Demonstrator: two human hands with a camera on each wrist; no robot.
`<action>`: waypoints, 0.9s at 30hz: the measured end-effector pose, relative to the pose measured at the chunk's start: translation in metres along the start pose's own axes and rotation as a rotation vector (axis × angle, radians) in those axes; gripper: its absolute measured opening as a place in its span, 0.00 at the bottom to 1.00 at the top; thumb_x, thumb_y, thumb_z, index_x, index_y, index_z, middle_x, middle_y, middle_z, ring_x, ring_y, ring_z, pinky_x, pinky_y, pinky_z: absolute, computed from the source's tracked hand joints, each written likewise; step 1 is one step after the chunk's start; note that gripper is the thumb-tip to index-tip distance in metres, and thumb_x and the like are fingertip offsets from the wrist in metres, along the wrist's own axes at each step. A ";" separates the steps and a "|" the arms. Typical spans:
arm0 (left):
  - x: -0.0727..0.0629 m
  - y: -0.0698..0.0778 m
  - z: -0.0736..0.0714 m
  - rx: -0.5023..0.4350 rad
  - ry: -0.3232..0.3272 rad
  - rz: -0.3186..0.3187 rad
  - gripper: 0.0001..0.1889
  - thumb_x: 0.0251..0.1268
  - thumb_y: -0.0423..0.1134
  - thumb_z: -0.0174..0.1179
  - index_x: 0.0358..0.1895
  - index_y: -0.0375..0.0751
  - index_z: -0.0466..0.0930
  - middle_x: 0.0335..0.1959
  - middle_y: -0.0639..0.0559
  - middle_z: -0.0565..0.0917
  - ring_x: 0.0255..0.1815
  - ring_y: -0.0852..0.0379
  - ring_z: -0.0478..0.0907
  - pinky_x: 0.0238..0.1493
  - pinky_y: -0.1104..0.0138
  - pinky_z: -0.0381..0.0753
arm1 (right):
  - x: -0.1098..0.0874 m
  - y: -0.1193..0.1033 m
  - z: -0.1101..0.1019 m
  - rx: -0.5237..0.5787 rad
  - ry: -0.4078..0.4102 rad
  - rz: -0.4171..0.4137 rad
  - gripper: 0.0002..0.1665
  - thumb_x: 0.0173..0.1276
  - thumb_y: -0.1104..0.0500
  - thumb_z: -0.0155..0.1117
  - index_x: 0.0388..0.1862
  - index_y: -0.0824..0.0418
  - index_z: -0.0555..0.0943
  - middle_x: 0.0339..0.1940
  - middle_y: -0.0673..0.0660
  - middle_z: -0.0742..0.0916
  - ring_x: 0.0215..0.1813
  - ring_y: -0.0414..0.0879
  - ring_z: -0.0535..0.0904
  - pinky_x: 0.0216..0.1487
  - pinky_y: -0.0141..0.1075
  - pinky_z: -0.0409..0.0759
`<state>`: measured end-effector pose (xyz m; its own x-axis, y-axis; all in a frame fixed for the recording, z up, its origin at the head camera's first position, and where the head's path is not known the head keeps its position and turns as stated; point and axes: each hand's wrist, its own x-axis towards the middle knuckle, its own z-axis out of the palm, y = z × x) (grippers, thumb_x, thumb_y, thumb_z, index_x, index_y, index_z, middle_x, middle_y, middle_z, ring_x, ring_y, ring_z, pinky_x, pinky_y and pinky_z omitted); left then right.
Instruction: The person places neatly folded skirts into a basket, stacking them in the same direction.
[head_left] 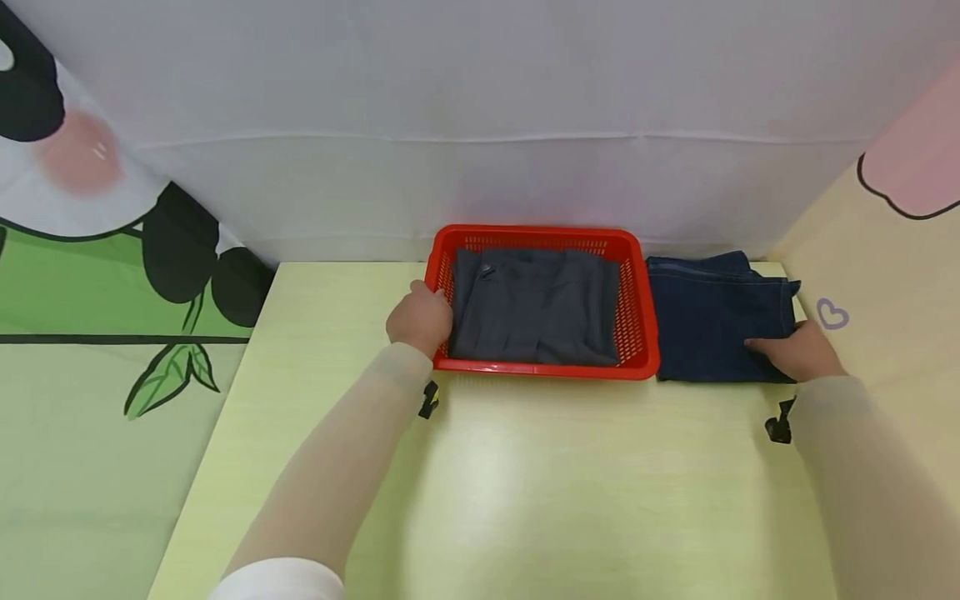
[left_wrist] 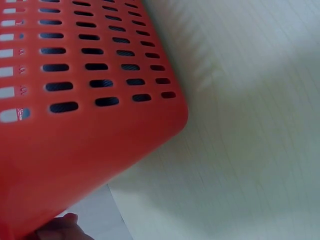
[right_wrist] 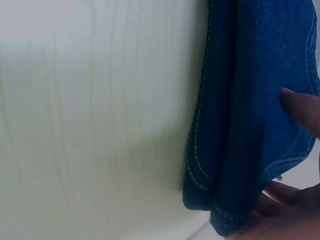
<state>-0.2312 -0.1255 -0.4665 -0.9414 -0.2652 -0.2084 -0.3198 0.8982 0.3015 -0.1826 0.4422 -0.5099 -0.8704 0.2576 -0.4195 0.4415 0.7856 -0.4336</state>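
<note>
A red plastic basket [head_left: 542, 369] with slotted walls stands near the table's back edge. Inside it lies a folded pair of dark grey trousers [head_left: 536, 308], a button showing at its upper left. My left hand [head_left: 422, 320] grips the basket's left rim; in the left wrist view the slotted wall [left_wrist: 90, 140] fills the upper left and a bit of the hand shows at the bottom. Right of the basket is a folded pair of blue jeans [head_left: 716, 321]. My right hand [head_left: 804, 352] holds its right side, thumb on top and fingers beneath the folded layers [right_wrist: 240, 115].
The pale wood-look table [head_left: 525, 483] reaches toward me in front of the basket. A white cloth wall [head_left: 480, 183] rises right behind it. Printed panels stand at both sides, the right one [head_left: 885, 350] close beside my right hand.
</note>
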 end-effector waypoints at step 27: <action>-0.003 0.002 -0.002 -0.004 -0.007 -0.015 0.26 0.82 0.53 0.45 0.61 0.30 0.67 0.37 0.38 0.83 0.33 0.44 0.83 0.38 0.52 0.85 | 0.000 0.004 -0.001 -0.096 -0.119 -0.031 0.68 0.69 0.30 0.62 0.68 0.94 0.53 0.65 0.90 0.63 0.63 0.85 0.64 0.62 0.69 0.69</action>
<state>-0.2295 -0.1237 -0.4634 -0.9358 -0.2763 -0.2190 -0.3342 0.8929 0.3016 -0.1807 0.4461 -0.5104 -0.8487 0.1681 -0.5014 0.3868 0.8439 -0.3718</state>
